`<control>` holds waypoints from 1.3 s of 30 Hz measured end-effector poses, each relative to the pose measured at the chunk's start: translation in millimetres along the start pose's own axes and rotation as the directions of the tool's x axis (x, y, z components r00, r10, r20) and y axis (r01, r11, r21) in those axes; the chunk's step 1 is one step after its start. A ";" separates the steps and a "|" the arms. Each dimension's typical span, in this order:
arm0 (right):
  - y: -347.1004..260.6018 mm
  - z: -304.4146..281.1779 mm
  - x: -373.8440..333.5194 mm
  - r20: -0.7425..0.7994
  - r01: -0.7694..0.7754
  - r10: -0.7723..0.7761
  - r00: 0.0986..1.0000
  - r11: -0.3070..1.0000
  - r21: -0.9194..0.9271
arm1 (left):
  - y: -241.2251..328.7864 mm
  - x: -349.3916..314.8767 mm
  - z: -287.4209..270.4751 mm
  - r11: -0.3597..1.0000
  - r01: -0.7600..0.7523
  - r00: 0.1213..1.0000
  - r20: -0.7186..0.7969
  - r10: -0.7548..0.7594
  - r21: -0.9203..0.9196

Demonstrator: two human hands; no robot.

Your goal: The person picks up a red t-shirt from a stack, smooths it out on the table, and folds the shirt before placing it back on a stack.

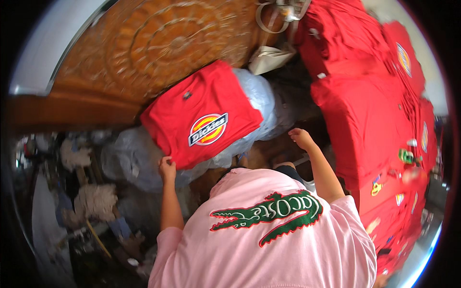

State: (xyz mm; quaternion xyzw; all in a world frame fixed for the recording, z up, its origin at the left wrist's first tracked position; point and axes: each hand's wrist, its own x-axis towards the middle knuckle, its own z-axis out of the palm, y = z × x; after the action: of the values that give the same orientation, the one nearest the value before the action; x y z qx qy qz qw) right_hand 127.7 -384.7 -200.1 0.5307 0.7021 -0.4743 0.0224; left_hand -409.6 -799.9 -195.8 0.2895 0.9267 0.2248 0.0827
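A red T-shirt [177,117] with a round yellow and orange printed emblem lies flat, front up, on a pile wrapped in clear plastic [261,98]. At its near left corner, my left hand [167,169] pinches the edge of the cloth. My right hand [301,138] is in the air to the right of the shirt and touches nothing I can see. Its fingers are loosely bent, with the tips a little apart. The underside of the shirt is hidden.
A carved wooden panel [173,43] stands behind the pile. Large heaps of red shirts [360,120] rise on the right, with yellow-handled scissors [377,187] on them. A white bag [271,58] hangs at the back. Crumpled beige cloth [96,201] and clutter are on the left.
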 end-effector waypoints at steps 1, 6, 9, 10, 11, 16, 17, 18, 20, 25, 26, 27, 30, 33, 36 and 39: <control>6.2 -14.8 -13.0 -0.040 0.004 -0.005 0.999 1.000 -0.031 | 26.0 10.9 -7.4 0.992 -0.110 0.994 -0.021 0.112 0.065; 16.3 -111.1 -103.1 -0.307 0.008 -0.063 0.950 0.984 -0.178 | 72.5 100.8 -4.6 0.805 -0.591 0.749 0.403 0.526 0.048; 32.8 -168.2 -157.7 -0.531 0.019 -0.016 0.847 1.000 -0.001 | 95.7 180.9 -8.1 0.903 -0.168 0.967 0.244 0.073 0.396; 43.9 -181.3 -174.0 -0.605 0.039 -0.004 0.796 0.998 0.044 | 122.7 201.1 2.5 0.896 0.050 0.989 0.101 -0.105 0.442; 53.0 -190.1 -192.2 -0.702 -0.028 0.054 0.711 0.998 0.048 | 151.7 216.0 6.0 0.845 0.272 0.958 -0.050 -0.281 0.461; 125.5 -229.7 -233.3 -0.928 -0.204 0.264 0.265 0.956 0.213 | 347.0 187.9 75.8 0.952 0.163 0.986 -0.072 -0.149 0.259; 143.3 -240.0 -237.7 -0.932 -0.211 0.306 0.195 0.941 0.265 | 371.9 176.3 102.1 0.977 0.069 0.996 -0.067 -0.056 0.200; 154.7 -252.7 -230.3 -0.948 -0.206 0.281 0.148 0.947 0.248 | 384.5 174.5 138.5 0.972 -0.214 0.975 -0.041 0.219 0.093; 170.5 -276.8 -224.0 -0.957 -0.208 0.279 0.075 0.943 0.259 | 437.8 153.0 196.7 0.817 -0.557 0.826 0.005 0.564 -0.148; 191.5 -349.7 -215.7 -0.949 -0.453 0.314 0.005 0.847 0.278 | 698.1 44.8 232.9 0.514 -0.739 0.532 0.088 0.842 -0.435; 197.5 -373.0 -208.9 -0.890 -0.487 0.448 0.080 0.797 0.358 | 746.8 30.9 233.1 0.523 -0.740 0.515 0.145 0.845 -0.423; 203.3 -381.9 -206.5 -0.813 -0.542 0.563 0.151 0.735 0.408 | 773.2 19.0 237.9 0.541 -0.726 0.504 0.206 0.839 -0.425; 214.7 -386.0 -206.7 -0.805 -0.365 0.540 0.246 0.821 0.439 | 793.9 28.4 251.1 0.578 -0.748 0.449 0.393 0.803 -0.327; 227.4 -375.5 -213.2 -0.766 -0.069 0.569 0.301 0.814 0.577 | 799.1 39.1 264.8 0.662 -0.642 0.399 0.569 0.719 -0.386; 208.7 -373.6 -222.1 -0.636 0.185 0.692 0.342 0.614 0.767 | 800.0 66.0 273.7 0.679 -0.629 0.385 0.607 0.696 -0.380; 226.9 -357.8 -227.2 -0.659 0.118 0.719 0.222 0.651 0.750 | 849.3 53.6 290.3 0.571 -0.522 0.317 0.478 0.819 -0.633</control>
State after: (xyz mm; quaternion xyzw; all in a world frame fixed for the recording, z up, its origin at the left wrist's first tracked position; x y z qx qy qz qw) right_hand 569.5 -305.4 -27.8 0.8060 0.2168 -0.2654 -0.4826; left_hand 52.9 -41.0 -59.4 0.6971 0.5346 0.2679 0.3956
